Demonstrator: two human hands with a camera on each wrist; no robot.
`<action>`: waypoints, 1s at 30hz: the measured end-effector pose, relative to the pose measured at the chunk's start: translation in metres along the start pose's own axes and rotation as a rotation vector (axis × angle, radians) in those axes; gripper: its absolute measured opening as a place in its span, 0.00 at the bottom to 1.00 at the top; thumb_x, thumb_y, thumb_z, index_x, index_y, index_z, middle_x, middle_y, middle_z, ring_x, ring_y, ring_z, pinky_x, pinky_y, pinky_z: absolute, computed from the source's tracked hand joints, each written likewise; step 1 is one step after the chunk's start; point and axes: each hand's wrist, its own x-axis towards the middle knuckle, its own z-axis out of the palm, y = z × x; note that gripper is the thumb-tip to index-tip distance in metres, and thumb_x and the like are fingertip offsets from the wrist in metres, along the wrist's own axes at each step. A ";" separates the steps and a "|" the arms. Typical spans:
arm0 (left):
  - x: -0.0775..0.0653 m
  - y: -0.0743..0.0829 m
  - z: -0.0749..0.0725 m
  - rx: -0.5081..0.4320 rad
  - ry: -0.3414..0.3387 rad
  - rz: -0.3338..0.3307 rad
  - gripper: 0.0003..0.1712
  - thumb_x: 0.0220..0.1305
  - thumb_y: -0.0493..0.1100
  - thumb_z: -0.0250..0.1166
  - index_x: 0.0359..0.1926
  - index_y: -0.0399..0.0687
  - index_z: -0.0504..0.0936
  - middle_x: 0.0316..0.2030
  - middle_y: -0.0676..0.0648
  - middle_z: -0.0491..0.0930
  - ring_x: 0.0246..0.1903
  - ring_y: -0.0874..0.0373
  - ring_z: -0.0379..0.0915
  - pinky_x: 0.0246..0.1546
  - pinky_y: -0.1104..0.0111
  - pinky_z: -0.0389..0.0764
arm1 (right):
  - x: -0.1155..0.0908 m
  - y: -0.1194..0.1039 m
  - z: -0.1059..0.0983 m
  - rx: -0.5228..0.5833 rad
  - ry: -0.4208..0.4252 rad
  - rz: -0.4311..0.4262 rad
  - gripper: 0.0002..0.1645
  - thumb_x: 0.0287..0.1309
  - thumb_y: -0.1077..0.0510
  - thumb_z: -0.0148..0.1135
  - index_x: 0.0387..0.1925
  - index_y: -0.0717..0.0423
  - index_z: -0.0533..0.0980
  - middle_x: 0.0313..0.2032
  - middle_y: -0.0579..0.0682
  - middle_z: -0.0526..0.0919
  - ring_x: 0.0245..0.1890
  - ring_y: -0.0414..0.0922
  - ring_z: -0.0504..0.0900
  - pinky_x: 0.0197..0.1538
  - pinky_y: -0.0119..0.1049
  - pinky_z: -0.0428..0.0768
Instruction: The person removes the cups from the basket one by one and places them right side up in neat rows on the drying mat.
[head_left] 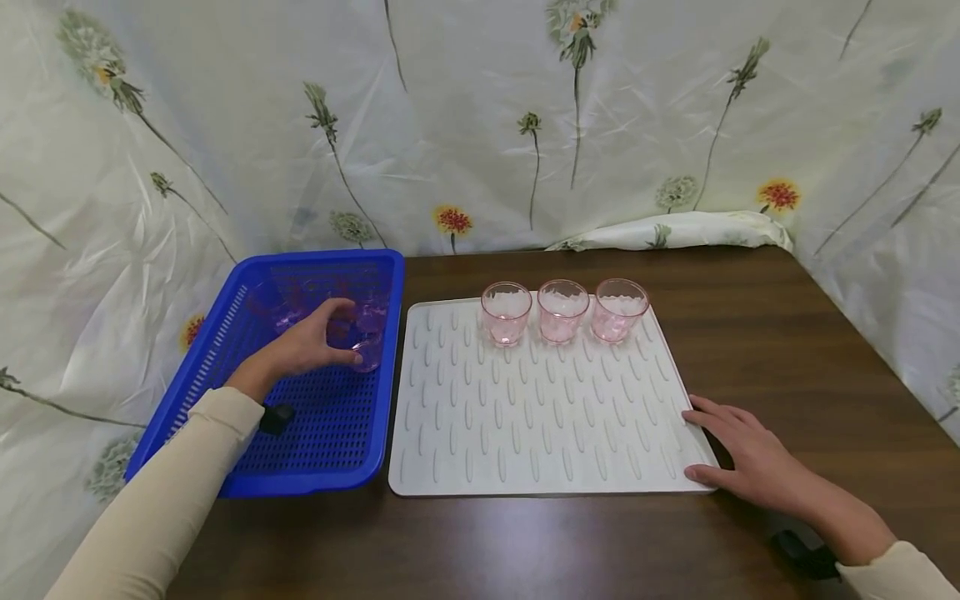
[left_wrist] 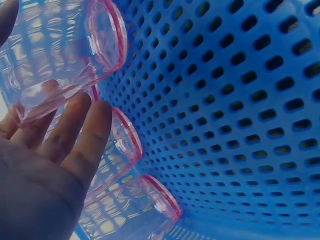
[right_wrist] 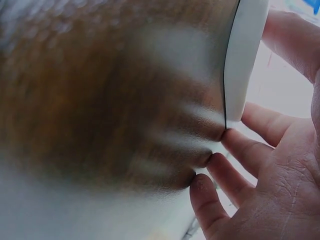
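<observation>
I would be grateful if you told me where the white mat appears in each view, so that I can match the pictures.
Head: the white mat lies in the middle, beside the blue basket.
Left wrist: it is not in this picture.
Right wrist: its white edge runs down the upper right, by the fingers.
Shared landmark: the right hand at the mat's edge, in the head and right wrist views.

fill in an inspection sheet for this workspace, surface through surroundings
Surface: brown wood-look table.
Job's things: three pink-tinted glasses upright in a row on the far side of the white mat; at least three more glasses in the blue basket.
Clutter: nothing seen.
Left grip: at a basket glass; firmness of hold unclear.
Right grip: touching the mat's right edge.
Cables: nothing seen.
Surroundings: flower-print cloth behind and on both sides.
</observation>
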 end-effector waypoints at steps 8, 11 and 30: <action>-0.001 -0.002 0.001 -0.019 -0.009 0.001 0.50 0.60 0.42 0.71 0.75 0.40 0.51 0.72 0.33 0.59 0.70 0.33 0.59 0.68 0.41 0.65 | 0.001 -0.001 -0.001 -0.007 -0.003 0.004 0.49 0.48 0.37 0.73 0.65 0.60 0.69 0.70 0.66 0.64 0.63 0.67 0.64 0.56 0.71 0.67; -0.001 -0.001 0.000 -0.028 -0.016 0.001 0.50 0.60 0.42 0.71 0.75 0.40 0.50 0.73 0.33 0.59 0.70 0.32 0.58 0.67 0.40 0.66 | 0.000 -0.001 -0.001 -0.001 -0.005 0.002 0.49 0.48 0.37 0.73 0.65 0.61 0.69 0.70 0.66 0.64 0.63 0.67 0.64 0.56 0.71 0.67; -0.013 0.016 -0.028 -0.019 0.100 0.012 0.49 0.65 0.53 0.66 0.77 0.43 0.50 0.68 0.36 0.67 0.60 0.41 0.69 0.58 0.46 0.74 | 0.001 -0.003 -0.002 -0.006 -0.018 0.014 0.50 0.48 0.36 0.73 0.65 0.60 0.69 0.70 0.67 0.64 0.63 0.67 0.64 0.56 0.71 0.68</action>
